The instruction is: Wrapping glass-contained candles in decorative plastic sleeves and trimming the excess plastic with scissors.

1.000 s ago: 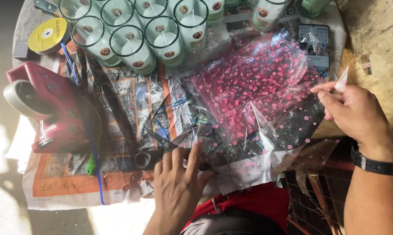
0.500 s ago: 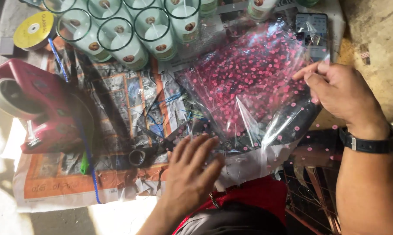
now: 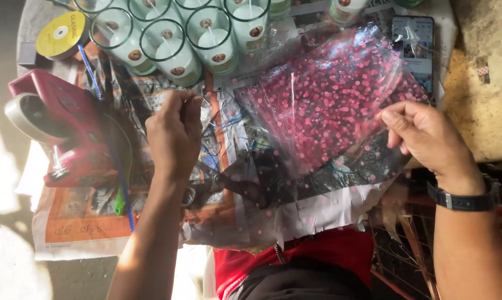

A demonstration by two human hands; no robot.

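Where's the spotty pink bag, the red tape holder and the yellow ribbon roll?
spotty pink bag (image 3: 329, 105), head view, middle of the dotted film.
red tape holder (image 3: 76, 119), head view, its red top.
yellow ribbon roll (image 3: 61, 34), head view, its flat yellow face.

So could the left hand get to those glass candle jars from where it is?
Probably yes. The left hand hangs just below the green-rimmed glass candle jars, and only flat newspaper lies between them. Its fingers are pinched together, though what they hold is unclear.
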